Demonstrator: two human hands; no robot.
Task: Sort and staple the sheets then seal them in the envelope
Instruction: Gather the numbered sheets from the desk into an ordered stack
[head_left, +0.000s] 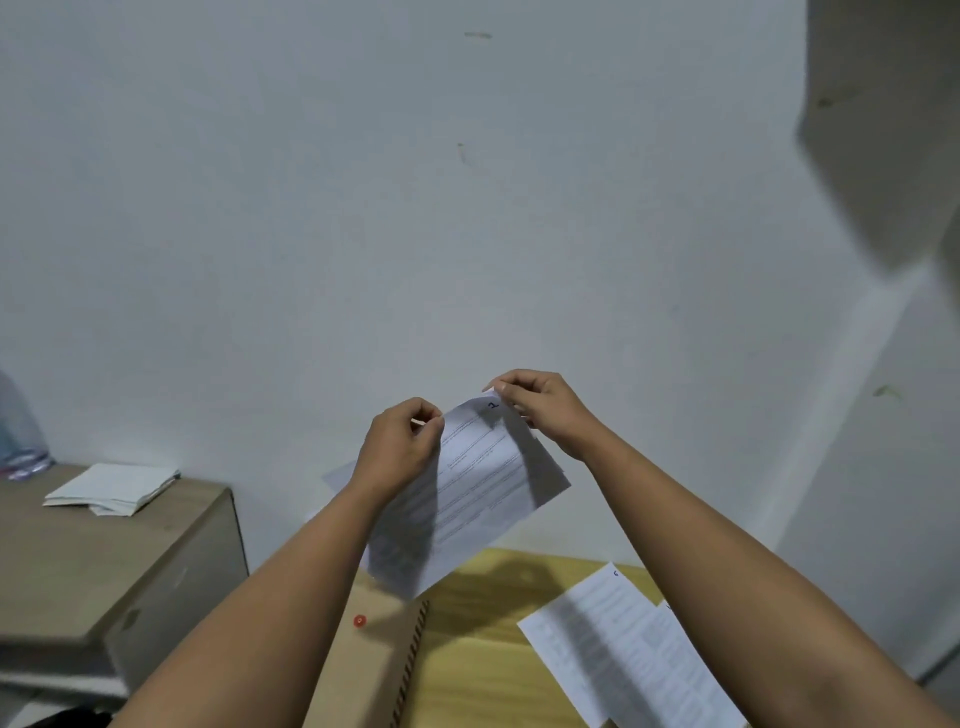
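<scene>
Above table edge (519, 555), pinched sheets (478, 488).

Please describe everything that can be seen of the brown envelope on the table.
The brown envelope looks like kraft paper. It lies flat on the yellow wooden table, partly cut off by the bottom edge of the picture. It has a small round red fastener near its top and a dark-and-light striped border along its right edge. Neither hand touches it.

Two hands, left hand (402, 441) and right hand (540, 410). One held bundle of sheets (467, 493). Two sheets (623, 654) on one table (478, 649). One envelope (358, 670). One cabinet (104, 551). One stack of papers (111, 488).
</scene>
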